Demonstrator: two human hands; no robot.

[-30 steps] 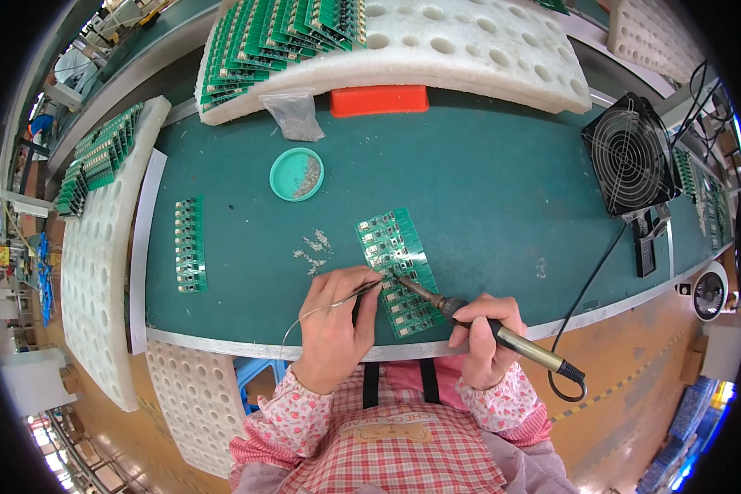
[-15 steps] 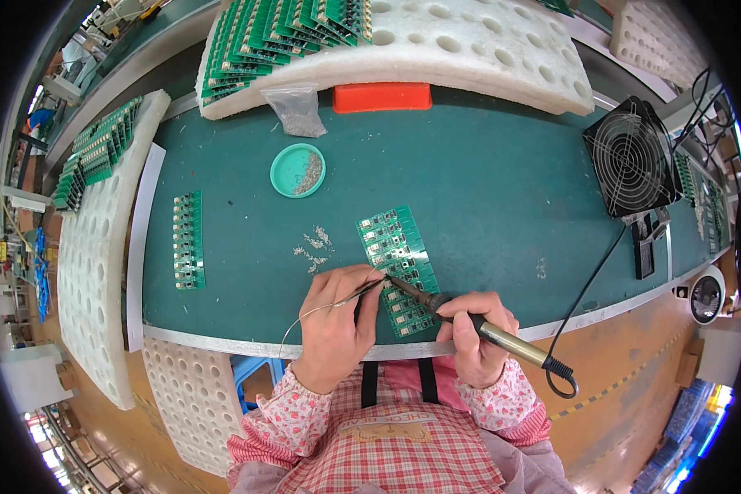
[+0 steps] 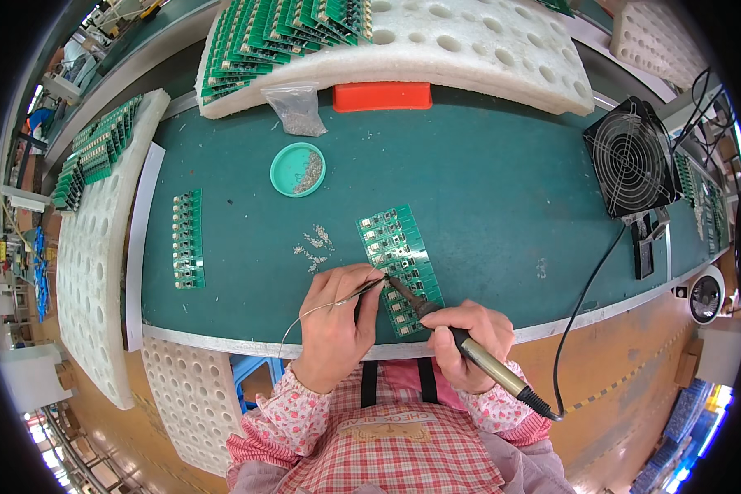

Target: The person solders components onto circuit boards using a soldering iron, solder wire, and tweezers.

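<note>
My right hand (image 3: 474, 339) grips a soldering iron (image 3: 496, 369) by its handle, the cord trailing off the back end. Its tip meets the left side of a green circuit board panel (image 3: 403, 257) lying at a slant near the table's front edge. Closed beside that tip is my left hand (image 3: 337, 323), pinching a thin silver solder wire (image 3: 295, 323) that curls back past the wrist. A slim dark pointed tool, which looks like tweezers (image 3: 365, 288), also sits in its fingers. The exact contact spot is partly hidden by the fingertips.
Small white parts (image 3: 314, 245) lie scattered beyond my left hand, near a round green dish (image 3: 285, 174) of tiny parts. A second board panel (image 3: 188, 239) lies left. Foam racks (image 3: 469, 62) with boards, a plastic bag (image 3: 296, 111), a red box (image 3: 382, 96) and a black fan (image 3: 632, 156) surround the worktop.
My right hand has shifted slightly left and toward me, so the iron's handle slopes more steeply, its tip staying at about the same spot. My left hand has hardly moved.
</note>
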